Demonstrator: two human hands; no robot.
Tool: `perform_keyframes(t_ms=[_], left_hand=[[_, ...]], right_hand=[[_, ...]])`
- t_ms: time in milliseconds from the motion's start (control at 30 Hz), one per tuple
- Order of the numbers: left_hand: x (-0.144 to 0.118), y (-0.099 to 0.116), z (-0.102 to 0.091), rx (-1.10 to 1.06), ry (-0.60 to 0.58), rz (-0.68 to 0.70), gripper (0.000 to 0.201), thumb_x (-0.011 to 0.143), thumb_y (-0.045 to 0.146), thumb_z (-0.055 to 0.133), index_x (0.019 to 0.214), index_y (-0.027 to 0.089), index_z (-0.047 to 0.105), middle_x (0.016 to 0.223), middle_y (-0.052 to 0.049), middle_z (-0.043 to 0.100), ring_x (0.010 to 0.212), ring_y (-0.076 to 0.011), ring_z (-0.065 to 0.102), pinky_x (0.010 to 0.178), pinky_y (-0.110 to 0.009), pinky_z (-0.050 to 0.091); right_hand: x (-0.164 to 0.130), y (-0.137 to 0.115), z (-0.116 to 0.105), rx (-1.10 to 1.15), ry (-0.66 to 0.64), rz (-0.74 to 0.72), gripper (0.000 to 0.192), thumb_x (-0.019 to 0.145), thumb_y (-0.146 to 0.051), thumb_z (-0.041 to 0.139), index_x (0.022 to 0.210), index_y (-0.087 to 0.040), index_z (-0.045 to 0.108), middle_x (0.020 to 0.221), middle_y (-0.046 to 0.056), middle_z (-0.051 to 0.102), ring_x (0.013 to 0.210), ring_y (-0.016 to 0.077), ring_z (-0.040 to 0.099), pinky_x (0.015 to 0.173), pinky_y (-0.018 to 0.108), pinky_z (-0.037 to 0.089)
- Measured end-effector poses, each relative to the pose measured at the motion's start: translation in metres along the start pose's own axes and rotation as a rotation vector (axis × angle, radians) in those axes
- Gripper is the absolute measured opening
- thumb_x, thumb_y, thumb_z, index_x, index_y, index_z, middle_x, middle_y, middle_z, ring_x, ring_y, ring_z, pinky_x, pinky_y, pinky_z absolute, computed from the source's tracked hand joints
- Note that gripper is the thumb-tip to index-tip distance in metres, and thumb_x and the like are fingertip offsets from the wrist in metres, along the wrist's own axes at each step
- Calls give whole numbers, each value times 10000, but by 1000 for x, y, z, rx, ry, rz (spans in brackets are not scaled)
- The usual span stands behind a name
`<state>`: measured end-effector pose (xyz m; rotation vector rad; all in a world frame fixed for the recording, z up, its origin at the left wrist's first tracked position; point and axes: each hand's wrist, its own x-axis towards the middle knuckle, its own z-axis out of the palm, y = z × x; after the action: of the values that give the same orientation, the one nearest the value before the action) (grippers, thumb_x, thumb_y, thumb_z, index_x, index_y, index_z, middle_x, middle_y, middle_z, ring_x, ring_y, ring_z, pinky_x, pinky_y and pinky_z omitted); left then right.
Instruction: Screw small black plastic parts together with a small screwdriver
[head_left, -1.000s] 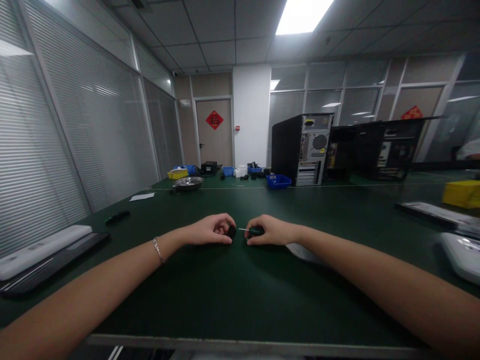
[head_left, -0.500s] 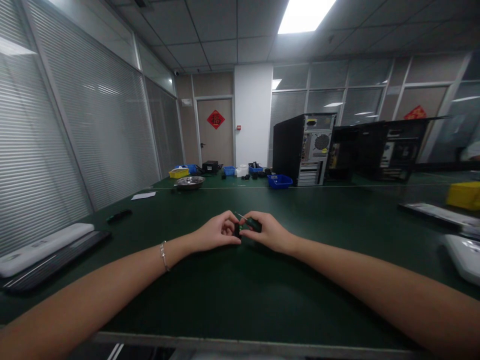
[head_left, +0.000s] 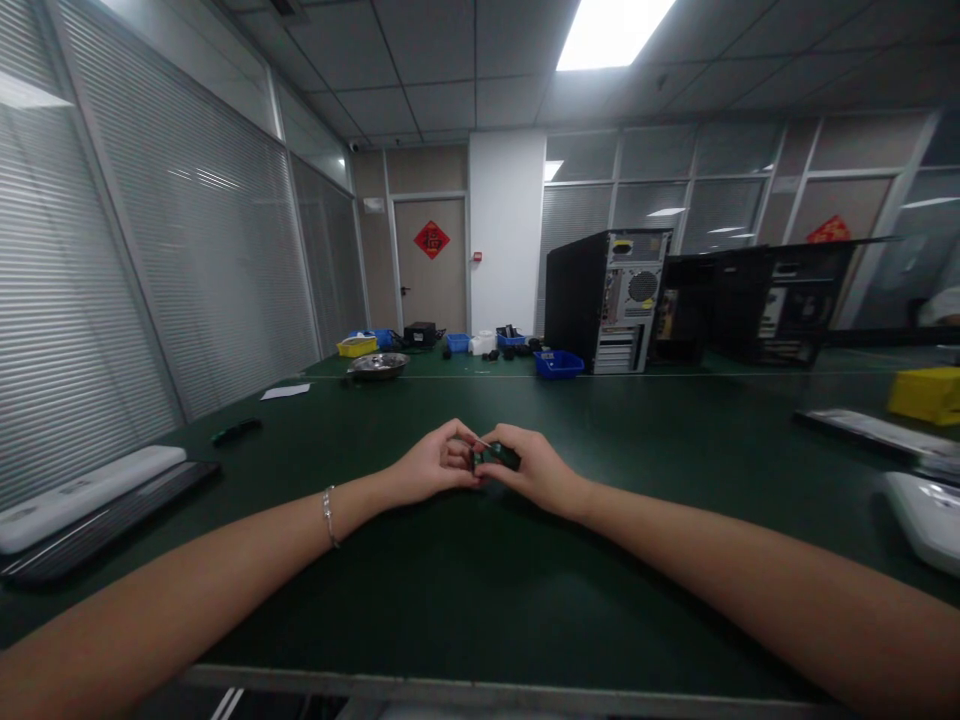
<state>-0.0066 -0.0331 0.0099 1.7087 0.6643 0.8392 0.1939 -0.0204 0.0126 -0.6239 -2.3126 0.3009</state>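
I look across a wide green table that fills the lower view. At its far end a black computer tower stands upright with a blue bin just beside it, and a second opened case sits to its right. A white and black device lies flat near my left elbow, a white housing at the right edge.

My two forearms meet at mid-table. My left hand is curled, fingertips pinching a small black part just above the mat. My right hand is closed round a small dark-handled screwdriver, its thin shaft angled toward that part, the tip touching or nearly so; I cannot tell which.

As I judge it, tool and part are brought together, but the fastening itself looks barely begun.
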Motion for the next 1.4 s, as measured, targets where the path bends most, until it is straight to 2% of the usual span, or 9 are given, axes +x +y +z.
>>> perform_keyframes(t_ms=[133,300,467,567,667,800,933,1133,1400], left_hand=[[1,1,0,-159,-12,-17,327,753,225,641,1002,153,443,923,-75,618,838,-192,622,812,-396,451],[2,-3,1,-81,-14,9,263,791,271,598,980,148,463,865,-59,611,797,-175,603,736,-331,461],[10,-12,-12,-2,139,97,220,839,265,512,1032,164,487,845,-41,589,732,-138,571,665,-266,449],[17,-16,-43,32,410,81,250,846,242,478,1081,160,492,854,-57,603,721,-148,581,637,-266,451],[15,-19,-92,100,849,15,212,855,192,439,1044,140,518,820,-55,608,677,-130,576,620,-250,449],[-11,-22,-157,152,1174,-46,225,882,112,330,1057,94,471,726,-29,552,592,-104,520,590,-244,407],[-40,-26,-193,209,1382,-115,262,895,80,260,984,66,506,604,-8,497,517,-95,477,559,-260,358],[-43,-30,-207,273,1433,-116,299,902,134,279,1121,72,472,710,-50,539,581,-107,514,557,-257,369],[-36,-31,-201,300,1323,-83,307,883,152,312,1161,106,432,689,-42,567,638,-139,545,601,-265,406]], right_hand=[[-1,1,1,-53,-4,-27,240,788,-331,612,982,-191,595,853,37,587,776,165,553,686,261,415],[-1,3,2,-66,-18,-48,261,797,-351,599,999,-186,595,851,41,590,772,163,559,688,262,423],[-2,5,2,1,5,-40,385,832,-319,556,1195,-203,494,1054,74,598,915,186,564,808,306,432],[-3,5,1,17,0,8,411,837,-335,547,1217,-201,468,1044,80,605,902,191,571,799,317,442],[-3,3,0,20,-35,30,408,841,-352,538,1213,-200,464,964,68,611,834,182,575,742,304,456],[-4,-1,-3,15,-89,45,433,847,-359,528,1239,-206,429,901,46,599,744,159,564,666,278,453],[-5,-2,-4,22,-136,57,439,853,-358,516,1254,-212,410,950,54,598,757,161,565,649,271,455],[-4,0,-3,15,-145,56,439,850,-363,519,1250,-215,416,1000,60,600,782,169,572,685,286,461],[-4,0,-4,8,-163,66,426,849,-385,511,1238,-227,440,1010,60,602,862,188,571,742,302,453]])
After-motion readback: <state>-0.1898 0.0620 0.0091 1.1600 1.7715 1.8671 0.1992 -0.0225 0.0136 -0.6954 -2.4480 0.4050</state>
